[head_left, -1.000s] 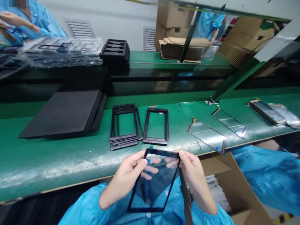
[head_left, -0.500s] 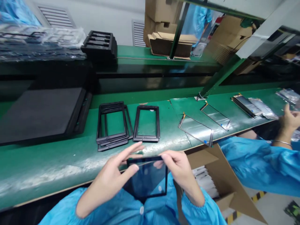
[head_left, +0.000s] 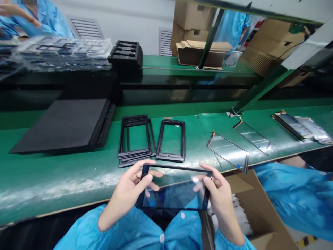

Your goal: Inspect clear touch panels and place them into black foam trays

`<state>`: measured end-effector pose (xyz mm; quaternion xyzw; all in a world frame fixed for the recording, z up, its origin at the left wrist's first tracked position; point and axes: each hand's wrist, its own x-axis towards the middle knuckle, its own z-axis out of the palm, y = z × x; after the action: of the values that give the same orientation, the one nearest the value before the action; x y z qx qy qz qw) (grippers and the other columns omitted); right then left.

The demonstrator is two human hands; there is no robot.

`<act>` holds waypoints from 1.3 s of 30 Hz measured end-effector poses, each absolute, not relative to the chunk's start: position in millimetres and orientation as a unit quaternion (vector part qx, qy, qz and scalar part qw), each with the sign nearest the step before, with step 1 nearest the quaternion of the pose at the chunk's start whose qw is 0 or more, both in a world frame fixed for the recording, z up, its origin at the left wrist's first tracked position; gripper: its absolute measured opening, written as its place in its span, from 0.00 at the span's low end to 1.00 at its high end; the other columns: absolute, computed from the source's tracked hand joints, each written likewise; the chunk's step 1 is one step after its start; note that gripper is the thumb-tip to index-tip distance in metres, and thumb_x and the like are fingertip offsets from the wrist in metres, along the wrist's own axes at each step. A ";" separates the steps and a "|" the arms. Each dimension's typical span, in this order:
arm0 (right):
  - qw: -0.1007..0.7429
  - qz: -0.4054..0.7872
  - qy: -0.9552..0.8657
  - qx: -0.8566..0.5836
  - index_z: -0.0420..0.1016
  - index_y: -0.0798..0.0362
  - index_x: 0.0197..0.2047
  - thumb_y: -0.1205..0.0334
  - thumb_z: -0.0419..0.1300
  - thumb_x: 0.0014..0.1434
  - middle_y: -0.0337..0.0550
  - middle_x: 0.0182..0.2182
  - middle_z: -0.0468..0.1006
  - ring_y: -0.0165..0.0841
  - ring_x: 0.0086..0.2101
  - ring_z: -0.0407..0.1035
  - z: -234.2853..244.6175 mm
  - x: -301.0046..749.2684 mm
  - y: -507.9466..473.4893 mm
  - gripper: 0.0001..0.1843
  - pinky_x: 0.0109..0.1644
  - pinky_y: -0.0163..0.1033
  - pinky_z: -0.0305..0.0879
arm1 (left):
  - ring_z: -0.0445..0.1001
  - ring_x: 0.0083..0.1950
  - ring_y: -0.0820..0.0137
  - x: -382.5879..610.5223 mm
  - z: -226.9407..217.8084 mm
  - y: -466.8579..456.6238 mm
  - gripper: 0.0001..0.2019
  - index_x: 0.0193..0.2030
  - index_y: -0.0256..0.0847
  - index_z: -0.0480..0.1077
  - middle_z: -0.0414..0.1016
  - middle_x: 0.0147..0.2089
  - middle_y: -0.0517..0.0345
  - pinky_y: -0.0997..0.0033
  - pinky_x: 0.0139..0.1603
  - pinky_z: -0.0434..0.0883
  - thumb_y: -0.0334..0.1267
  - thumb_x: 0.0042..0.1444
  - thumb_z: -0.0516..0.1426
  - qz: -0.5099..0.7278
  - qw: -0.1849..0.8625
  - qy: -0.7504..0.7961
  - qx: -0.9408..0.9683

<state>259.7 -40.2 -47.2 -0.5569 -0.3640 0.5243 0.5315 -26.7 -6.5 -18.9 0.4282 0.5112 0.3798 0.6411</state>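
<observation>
Between my two hands is a black-bordered glass touch panel (head_left: 174, 192), held long side across and see-through in its middle. My left hand (head_left: 132, 185) grips its left end, thumb on the front and fingers behind the glass. My right hand (head_left: 217, 189) closes on the right end in the same way. Just beyond the panel lies a black rectangular frame (head_left: 159, 140) on the green bench. A stack of similar black frames (head_left: 121, 139) is left of it. Two clear glass panels (head_left: 229, 152) with thin dark edges and orange tabs lie to the right.
Large black trays (head_left: 65, 121) are stacked at left. Plastic-wrapped parts (head_left: 65, 52) and black holders (head_left: 126, 55) stand on the raised shelf. Further right are stacked screens (head_left: 291, 125). An open cardboard box (head_left: 262, 201) sits below the bench edge, beside a co-worker's blue sleeve (head_left: 299, 198).
The touch panel has turned so its long side runs across. My left hand has closed on its left end; my right hand has moved right. The co-worker's hand has left view.
</observation>
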 end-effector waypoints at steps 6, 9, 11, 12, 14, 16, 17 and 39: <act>0.540 0.539 -0.356 -0.539 0.78 0.49 0.55 0.49 0.71 0.63 0.46 0.30 0.89 0.38 0.23 0.82 -38.1 255.7 -38.3 0.22 0.33 0.39 0.76 | 0.85 0.34 0.62 -34.6 -9.9 -0.2 0.16 0.55 0.42 0.72 0.87 0.41 0.49 0.69 0.35 0.78 0.46 0.65 0.64 0.296 0.661 0.484 0.492; 0.550 0.622 -0.275 -0.484 0.73 0.48 0.65 0.36 0.69 0.61 0.51 0.36 0.90 0.40 0.27 0.84 -40.0 262.8 -30.9 0.37 0.34 0.40 0.78 | 0.85 0.34 0.63 -35.0 -13.7 1.8 0.15 0.53 0.39 0.77 0.87 0.39 0.49 0.66 0.41 0.78 0.46 0.65 0.64 0.246 0.660 0.472 0.531; 0.585 0.656 -0.198 -0.434 0.72 0.48 0.66 0.25 0.62 0.59 0.55 0.42 0.90 0.44 0.33 0.86 -45.0 256.8 -26.8 0.44 0.36 0.43 0.80 | 0.85 0.34 0.61 -28.0 -23.9 -0.5 0.19 0.55 0.38 0.76 0.87 0.41 0.48 0.63 0.43 0.78 0.48 0.63 0.66 0.297 0.658 0.479 0.500; 0.600 0.659 -0.176 -0.419 0.71 0.49 0.66 0.24 0.62 0.58 0.57 0.44 0.89 0.46 0.37 0.86 -48.0 249.8 -25.6 0.46 0.37 0.44 0.81 | 0.86 0.35 0.60 -22.7 -30.4 -2.8 0.21 0.56 0.39 0.74 0.87 0.43 0.47 0.62 0.44 0.79 0.49 0.62 0.67 0.333 0.661 0.479 0.472; 0.614 0.637 -0.185 -0.427 0.65 0.48 0.70 0.31 0.68 0.58 0.56 0.46 0.88 0.46 0.40 0.86 -53.8 231.2 -24.6 0.46 0.39 0.43 0.81 | 0.87 0.39 0.57 -11.0 -43.1 -9.0 0.25 0.58 0.40 0.70 0.87 0.47 0.45 0.60 0.48 0.78 0.50 0.61 0.68 0.381 0.683 0.461 0.419; 0.607 0.598 -0.228 -0.470 0.54 0.47 0.75 0.45 0.74 0.58 0.51 0.44 0.89 0.42 0.37 0.86 -57.3 214.0 -24.8 0.50 0.35 0.38 0.80 | 0.87 0.45 0.54 -2.4 -51.4 -14.9 0.28 0.62 0.42 0.67 0.86 0.52 0.41 0.57 0.53 0.77 0.50 0.61 0.68 0.387 0.713 0.431 0.396; 0.601 0.581 -0.247 -0.490 0.50 0.47 0.76 0.51 0.75 0.59 0.48 0.41 0.89 0.40 0.34 0.86 -57.7 208.2 -25.0 0.52 0.32 0.35 0.79 | 0.87 0.47 0.53 -0.5 -53.1 -16.9 0.30 0.65 0.42 0.65 0.85 0.54 0.40 0.56 0.55 0.77 0.51 0.62 0.68 0.377 0.725 0.419 0.396; 0.599 0.566 -0.274 -0.496 0.35 0.51 0.81 0.58 0.72 0.61 0.42 0.32 0.88 0.35 0.24 0.82 -50.8 202.5 -29.7 0.59 0.25 0.31 0.76 | 0.87 0.51 0.51 -17.8 -40.4 -16.1 0.36 0.74 0.39 0.64 0.84 0.56 0.33 0.58 0.55 0.77 0.33 0.59 0.67 0.236 0.775 0.390 0.439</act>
<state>202.5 -29.7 -50.8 -0.4960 -0.2736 0.5662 0.5987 -17.8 -16.1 -40.4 0.4388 0.3897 0.2359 0.7745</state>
